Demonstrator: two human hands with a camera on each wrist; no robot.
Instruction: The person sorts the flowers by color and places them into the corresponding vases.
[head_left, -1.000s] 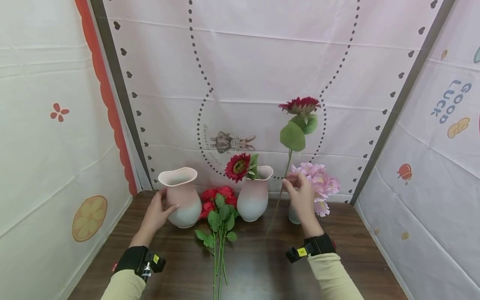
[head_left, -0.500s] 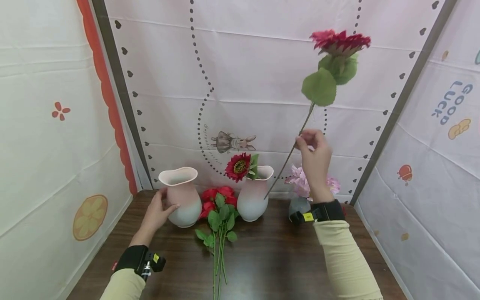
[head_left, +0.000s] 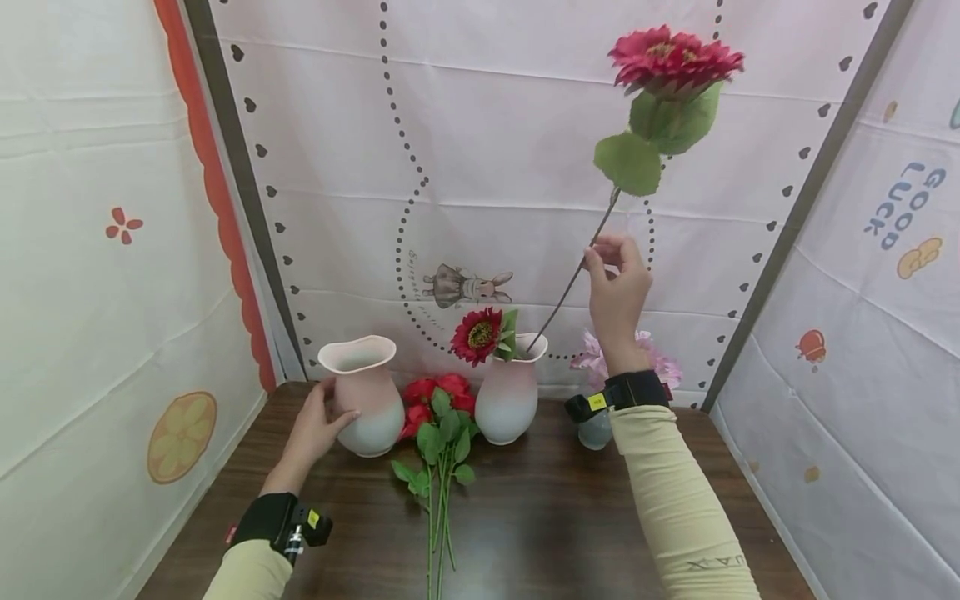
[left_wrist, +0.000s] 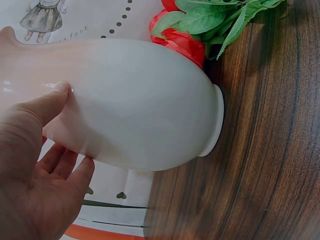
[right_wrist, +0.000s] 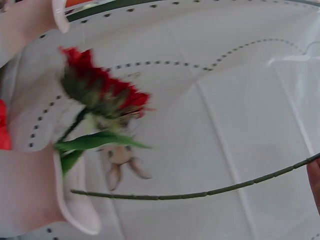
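Note:
My right hand (head_left: 621, 296) pinches the thin stem of a long red sunflower (head_left: 673, 65) with two broad green leaves. Its stem slants down left, and the lower tip is at the mouth of the right pink-and-white vase (head_left: 506, 404). In the right wrist view the stem (right_wrist: 182, 196) end overlaps the inside of that vase's rim (right_wrist: 82, 212). Another red sunflower (head_left: 477, 335) stands in the same vase, leaning left over its rim. My left hand (head_left: 313, 425) holds the left pink-and-white vase (left_wrist: 150, 105), thumb on its front and fingers at its side; the vase stands upright.
Several red roses (head_left: 442, 396) lie between the vases, their green stems pointing towards the near edge of the wooden table (head_left: 540, 533). Behind my right wrist, pink flowers (head_left: 660, 362) stand in a small grey vase (head_left: 595, 433). White printed cloth (head_left: 480, 150) encloses the back and sides.
My right hand has lifted the sunflower, then moved slightly left, bringing its stem tip up from near the table to the right vase's mouth. My left hand and its vase stay put.

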